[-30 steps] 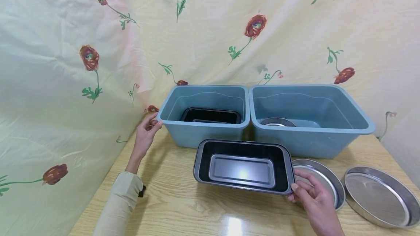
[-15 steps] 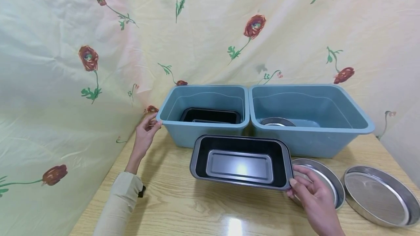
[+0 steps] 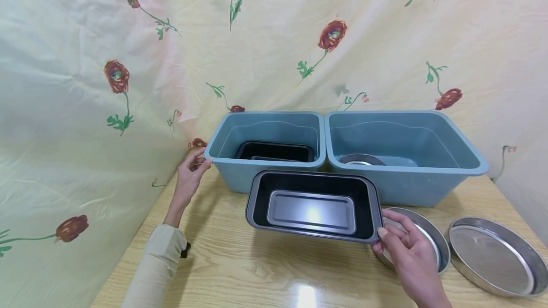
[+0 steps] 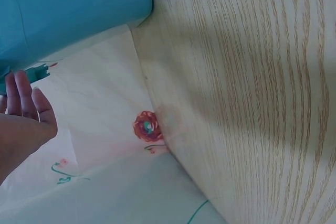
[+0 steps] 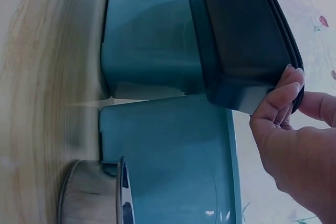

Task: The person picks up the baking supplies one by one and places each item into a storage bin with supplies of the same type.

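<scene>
Gripping the loaf pan (image 3: 313, 206) by its end, the right hand (image 3: 406, 255) held it above the table (image 3: 239, 270), before the left bin (image 3: 265, 149), whose corner the left hand's (image 3: 190, 175) relaxed fingers touched

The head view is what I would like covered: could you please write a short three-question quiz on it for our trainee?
1. True or false: the right hand grips the loaf pan.
2. Which bin holds a black pan: A left bin, B right bin?
3. How many round tins lie on the table?

Key: 1 true; 2 A; 3 two.
</scene>
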Action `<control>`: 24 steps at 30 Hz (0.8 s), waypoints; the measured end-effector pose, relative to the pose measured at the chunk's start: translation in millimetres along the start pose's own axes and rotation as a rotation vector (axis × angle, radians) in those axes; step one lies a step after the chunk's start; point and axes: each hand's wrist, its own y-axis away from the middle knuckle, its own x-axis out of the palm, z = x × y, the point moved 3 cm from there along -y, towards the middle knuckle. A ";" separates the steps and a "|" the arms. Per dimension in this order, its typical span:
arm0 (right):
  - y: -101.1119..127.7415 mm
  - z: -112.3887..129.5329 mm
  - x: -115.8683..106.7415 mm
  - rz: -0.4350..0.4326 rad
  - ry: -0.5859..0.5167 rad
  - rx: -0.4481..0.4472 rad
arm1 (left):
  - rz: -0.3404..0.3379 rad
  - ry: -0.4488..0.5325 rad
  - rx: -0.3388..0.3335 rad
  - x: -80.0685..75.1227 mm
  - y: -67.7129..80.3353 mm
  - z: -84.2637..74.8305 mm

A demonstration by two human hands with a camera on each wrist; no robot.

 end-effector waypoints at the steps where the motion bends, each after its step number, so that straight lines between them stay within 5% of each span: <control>1: -0.4 0.9 0.6 -0.001 -0.007 -0.009 | 0.001 -0.002 -0.001 0.0 0.0 0.0; 24: -10.3 7.8 6.5 -0.033 -0.036 -0.034 | 0.004 -0.010 -0.009 -0.7 -0.7 1.4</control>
